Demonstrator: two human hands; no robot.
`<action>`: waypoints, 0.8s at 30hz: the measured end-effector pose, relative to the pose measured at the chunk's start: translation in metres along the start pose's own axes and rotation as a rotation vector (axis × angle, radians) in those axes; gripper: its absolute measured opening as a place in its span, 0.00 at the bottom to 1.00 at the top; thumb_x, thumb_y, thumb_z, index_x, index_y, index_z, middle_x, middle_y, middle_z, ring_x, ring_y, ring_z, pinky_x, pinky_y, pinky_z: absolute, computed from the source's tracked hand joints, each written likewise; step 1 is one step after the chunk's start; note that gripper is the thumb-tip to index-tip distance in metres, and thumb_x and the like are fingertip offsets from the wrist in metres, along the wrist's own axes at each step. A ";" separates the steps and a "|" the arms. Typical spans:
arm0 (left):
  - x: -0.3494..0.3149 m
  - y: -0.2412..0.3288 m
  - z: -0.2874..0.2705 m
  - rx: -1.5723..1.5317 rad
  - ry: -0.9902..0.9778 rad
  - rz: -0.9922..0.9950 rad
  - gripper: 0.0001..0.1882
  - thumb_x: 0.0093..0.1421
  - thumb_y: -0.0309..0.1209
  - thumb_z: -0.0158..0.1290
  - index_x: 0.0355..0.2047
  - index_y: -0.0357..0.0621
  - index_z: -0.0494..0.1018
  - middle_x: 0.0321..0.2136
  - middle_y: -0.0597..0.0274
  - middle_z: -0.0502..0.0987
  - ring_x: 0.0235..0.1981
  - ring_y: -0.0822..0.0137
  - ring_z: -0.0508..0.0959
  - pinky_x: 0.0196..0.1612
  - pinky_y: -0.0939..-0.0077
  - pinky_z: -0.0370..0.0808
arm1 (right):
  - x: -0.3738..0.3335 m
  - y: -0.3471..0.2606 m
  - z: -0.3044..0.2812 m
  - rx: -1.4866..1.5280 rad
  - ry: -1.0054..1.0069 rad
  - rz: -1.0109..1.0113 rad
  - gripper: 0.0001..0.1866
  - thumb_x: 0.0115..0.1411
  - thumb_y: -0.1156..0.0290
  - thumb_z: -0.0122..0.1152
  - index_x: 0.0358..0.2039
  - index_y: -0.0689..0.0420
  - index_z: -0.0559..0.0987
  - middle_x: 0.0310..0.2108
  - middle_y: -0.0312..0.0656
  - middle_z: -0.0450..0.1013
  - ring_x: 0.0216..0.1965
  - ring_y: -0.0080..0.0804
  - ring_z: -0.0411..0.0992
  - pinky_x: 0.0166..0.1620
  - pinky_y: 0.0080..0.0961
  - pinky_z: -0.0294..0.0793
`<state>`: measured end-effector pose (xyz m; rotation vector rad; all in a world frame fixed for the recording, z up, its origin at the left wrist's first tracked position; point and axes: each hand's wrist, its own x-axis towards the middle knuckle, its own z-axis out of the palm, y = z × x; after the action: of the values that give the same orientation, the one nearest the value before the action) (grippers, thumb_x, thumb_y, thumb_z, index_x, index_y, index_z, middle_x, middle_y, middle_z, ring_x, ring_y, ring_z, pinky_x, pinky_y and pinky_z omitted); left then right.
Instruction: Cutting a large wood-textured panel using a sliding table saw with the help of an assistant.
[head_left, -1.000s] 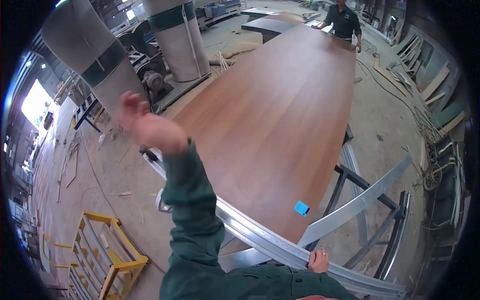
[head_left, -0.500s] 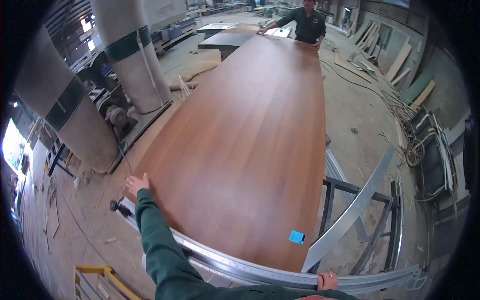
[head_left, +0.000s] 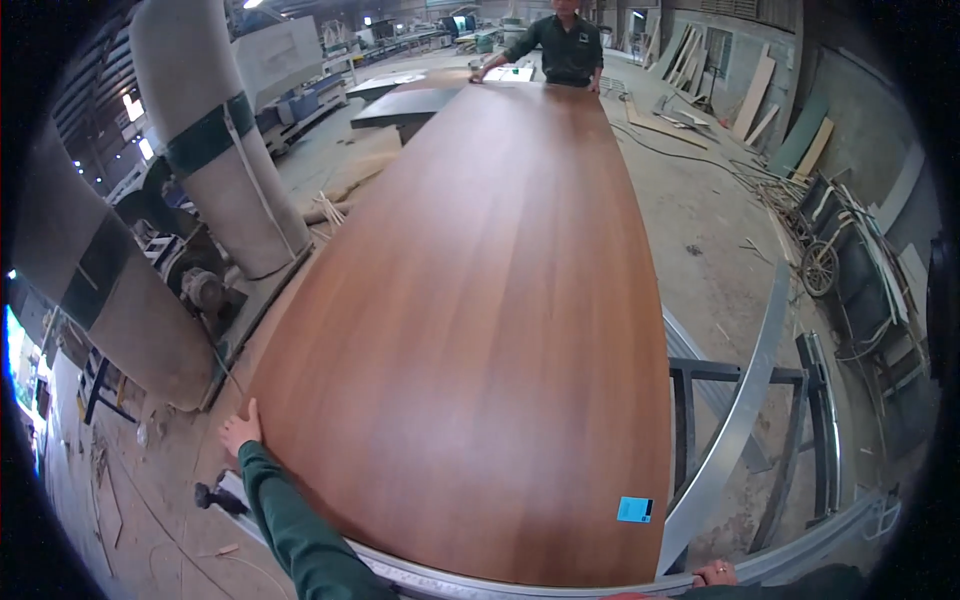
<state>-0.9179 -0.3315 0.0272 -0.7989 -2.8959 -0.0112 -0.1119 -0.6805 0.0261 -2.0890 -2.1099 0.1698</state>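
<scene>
A long brown wood-grain panel [head_left: 470, 330] stretches away from me, with a small blue label [head_left: 634, 510] near its right near corner. At its left near edge is my left hand [head_left: 240, 430], thumb up by the edge and fingers curled down over the outer side; the fingertips are hidden. My right hand [head_left: 714, 574] is closed over the silvery metal rail [head_left: 440, 580] that runs across the panel's near end, and only its knuckles show. At the far end a co-worker [head_left: 565, 50] has one hand [head_left: 478, 76] on the panel's left far corner.
A bent metal strip [head_left: 735, 420] and a dark metal frame [head_left: 735, 370] stand right of the panel. Two thick columns [head_left: 215, 150] and a motor [head_left: 205, 290] are on the left. A wheeled cart [head_left: 820, 268] and leaning boards [head_left: 755, 92] line the right wall.
My view has shifted, so the panel's near end and the rail sit lower in the picture. Both my hands keep their places, left at the panel's edge and right on the rail.
</scene>
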 end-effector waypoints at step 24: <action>-0.119 0.051 -0.029 -0.109 0.056 -0.023 0.41 0.55 0.65 0.29 0.52 0.40 0.62 0.51 0.46 0.64 0.55 0.51 0.61 0.57 0.59 0.54 | -0.004 -0.021 -0.054 0.230 0.040 0.080 0.25 0.40 0.72 0.59 0.42 0.62 0.67 0.48 0.55 0.61 0.48 0.53 0.61 0.50 0.45 0.61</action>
<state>-0.7869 -0.3500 0.0383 -0.7686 -2.8718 -0.1916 -0.1214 -0.6864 0.0829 -2.0242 -1.8857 0.3594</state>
